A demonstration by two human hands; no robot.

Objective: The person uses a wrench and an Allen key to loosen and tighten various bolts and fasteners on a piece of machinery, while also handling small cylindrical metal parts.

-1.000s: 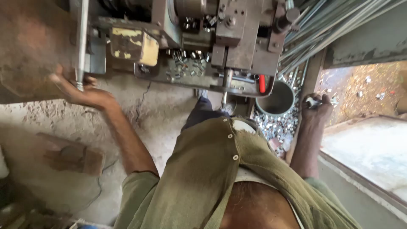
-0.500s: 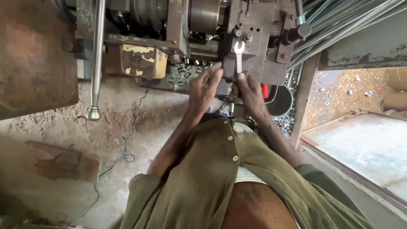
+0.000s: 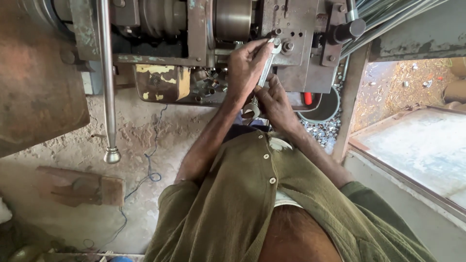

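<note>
A steel open-ended spanner (image 3: 262, 80) stands almost upright against the front of a grimy metal machine (image 3: 296, 53), its upper jaw on a bolt (image 3: 277, 42). My left hand (image 3: 246, 65) wraps the upper part of the spanner near that bolt. Just below it, my right hand (image 3: 274, 104) grips the spanner's lower part, whose bottom jaw (image 3: 251, 112) sticks out beneath the fingers. Both forearms reach up from my olive green shirt (image 3: 242, 204).
A long steel lever with a ball end (image 3: 111, 154) hangs at the left. Several small metal parts lie in the machine's tray (image 3: 208, 82) and in a heap (image 3: 323, 130) by a round bucket (image 3: 326, 107). Steel rods (image 3: 388, 14) run off to the upper right. A wooden block (image 3: 80, 187) lies on the dirt floor.
A second ago my left hand held the lever and my right hand rested far right. Both have come together on the spanner, which now sits higher on the bolt.
</note>
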